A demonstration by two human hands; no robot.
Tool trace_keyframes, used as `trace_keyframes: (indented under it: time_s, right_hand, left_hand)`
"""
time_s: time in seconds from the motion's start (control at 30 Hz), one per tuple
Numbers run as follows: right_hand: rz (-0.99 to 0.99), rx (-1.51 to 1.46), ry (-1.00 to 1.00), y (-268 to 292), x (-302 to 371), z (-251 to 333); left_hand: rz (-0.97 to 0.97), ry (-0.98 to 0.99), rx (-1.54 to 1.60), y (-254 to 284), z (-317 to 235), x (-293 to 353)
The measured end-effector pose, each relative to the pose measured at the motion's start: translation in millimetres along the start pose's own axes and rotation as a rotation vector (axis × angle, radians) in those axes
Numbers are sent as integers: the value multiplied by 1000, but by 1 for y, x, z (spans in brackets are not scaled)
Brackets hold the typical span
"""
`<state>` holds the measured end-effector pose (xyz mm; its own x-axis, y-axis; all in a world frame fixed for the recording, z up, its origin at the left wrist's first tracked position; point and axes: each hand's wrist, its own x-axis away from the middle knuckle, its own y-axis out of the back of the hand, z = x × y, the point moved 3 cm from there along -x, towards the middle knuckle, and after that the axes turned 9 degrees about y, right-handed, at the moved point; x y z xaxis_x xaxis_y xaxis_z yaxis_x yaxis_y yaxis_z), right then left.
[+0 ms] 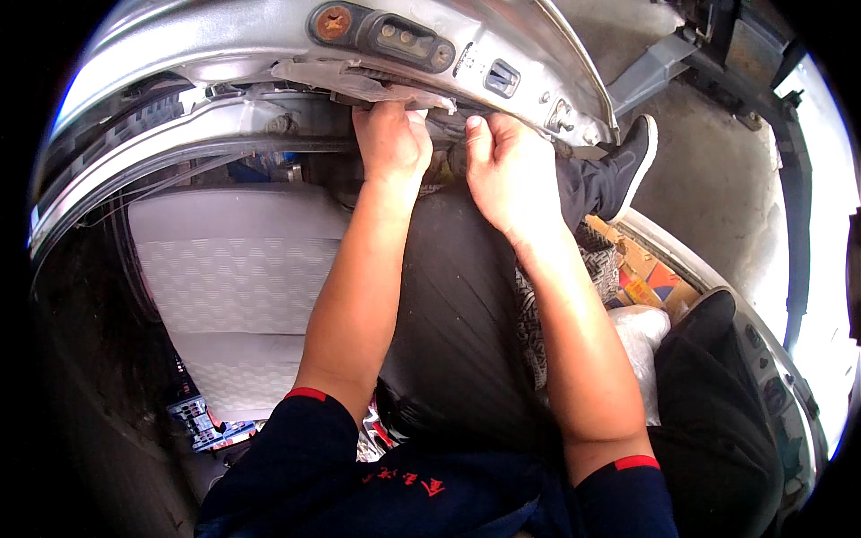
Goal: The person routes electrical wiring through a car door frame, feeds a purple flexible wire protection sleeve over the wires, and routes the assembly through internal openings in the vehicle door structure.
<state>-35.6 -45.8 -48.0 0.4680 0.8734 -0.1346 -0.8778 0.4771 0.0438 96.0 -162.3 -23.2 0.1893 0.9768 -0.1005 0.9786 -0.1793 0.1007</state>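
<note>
Two bare hands reaching up under one curved silver metal car door frame [269, 125]: left hand [391, 142] and right hand [508, 170] both pressing a grey trim strip [359, 85], fingers hidden, grip impossible to tell; one pale grey ribbed seat [233, 269] lying below, one black shoe [633, 157] resting beside

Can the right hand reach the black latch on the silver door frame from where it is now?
Probably yes: the right hand rests just below the silver door frame, and nothing lies between it and the black latch.
</note>
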Motion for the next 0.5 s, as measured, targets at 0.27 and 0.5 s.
trace_keyframes:
  time_s: [0.27, 0.5]
  right_hand:
    - [76, -192, -210, 1, -6, -1]
    - [16, 56, 33, 0, -4, -6]
  left_hand:
    - [46, -17, 166, 0, 2, -4]
    - [37, 36, 138, -4, -8, 6]
